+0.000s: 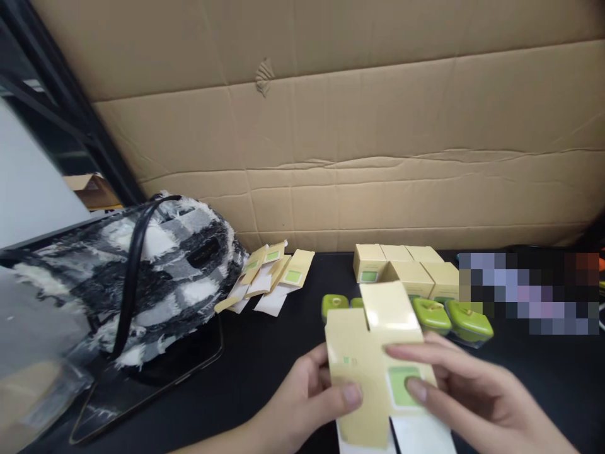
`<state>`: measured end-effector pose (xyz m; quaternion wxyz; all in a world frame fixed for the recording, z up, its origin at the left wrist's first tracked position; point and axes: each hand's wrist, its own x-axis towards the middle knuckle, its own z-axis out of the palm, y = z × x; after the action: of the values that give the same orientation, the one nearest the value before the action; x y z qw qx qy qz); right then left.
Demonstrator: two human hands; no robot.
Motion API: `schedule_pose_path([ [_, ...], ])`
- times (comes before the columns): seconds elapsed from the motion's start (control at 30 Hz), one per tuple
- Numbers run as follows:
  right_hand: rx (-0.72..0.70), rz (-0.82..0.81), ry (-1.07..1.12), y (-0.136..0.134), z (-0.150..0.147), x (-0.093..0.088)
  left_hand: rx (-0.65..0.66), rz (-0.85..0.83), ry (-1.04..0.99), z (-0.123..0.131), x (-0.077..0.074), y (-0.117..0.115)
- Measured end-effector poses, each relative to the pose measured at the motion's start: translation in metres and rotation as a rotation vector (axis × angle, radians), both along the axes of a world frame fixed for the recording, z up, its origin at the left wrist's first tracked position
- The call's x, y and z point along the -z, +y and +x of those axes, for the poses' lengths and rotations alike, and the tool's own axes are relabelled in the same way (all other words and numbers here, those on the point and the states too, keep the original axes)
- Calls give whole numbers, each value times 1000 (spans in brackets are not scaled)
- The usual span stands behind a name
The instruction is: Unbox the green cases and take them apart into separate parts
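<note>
Your left hand [302, 397] grips a pale yellow carton [359, 353] by its left edge, thumb pressed on the front and fingers curled behind. Your right hand [477, 391] holds the same carton from the right, fingers laid flat across the front, one fingertip on a green label [399, 381]; its thumb is hidden. The carton is not yet closed: one flap stands up at the top and a white inner side shows at the bottom. It sits low in the middle of the view, lifted above the black worktop [265, 353].

Just behind the carton a row of glossy green cases [470, 318] lies on the worktop, some partly hidden by the raised flap. Behind them, near the wall, made-up yellow boxes [406, 268] stand packed together, touching. Left of the boxes and well apart from them, a loose pile of flat cartons [271, 274] lies fanned out, green labels up.

Farther left a black-and-white fringed bag [174, 265] with a dark strap slumps on the worktop, its edge touching the flat pile. Clear plastic [33, 378] lies in the near left corner. A creased cardboard wall [331, 126] fills the background. A blurred patch [529, 290] covers part of the right side.
</note>
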<state>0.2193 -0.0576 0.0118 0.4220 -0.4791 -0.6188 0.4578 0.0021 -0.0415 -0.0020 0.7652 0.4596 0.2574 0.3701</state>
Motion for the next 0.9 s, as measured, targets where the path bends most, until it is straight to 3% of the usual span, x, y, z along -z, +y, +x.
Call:
schedule_pose_path([
  [0.07,36,118,-140,17,1,-21,-62,-2,2,-1,7,2],
  [0.13,40,170,-126,41,-9,-44,-112,-15,40,-1,12,5],
  [0.27,-22,59,-142,100,-52,-70,-70,-32,91,-1,13,7],
  [0.4,-76,-51,-166,150,-89,-61,-40,-32,115,-1,8,7],
  [0.5,-103,-107,-164,170,-104,-50,-30,-27,128,-2,9,8],
  [0.7,-149,-131,-251,181,-131,-36,-36,-22,123,-1,12,7],
  [0.9,-272,-90,-484,190,-139,-32,12,-10,118,-2,18,10],
])
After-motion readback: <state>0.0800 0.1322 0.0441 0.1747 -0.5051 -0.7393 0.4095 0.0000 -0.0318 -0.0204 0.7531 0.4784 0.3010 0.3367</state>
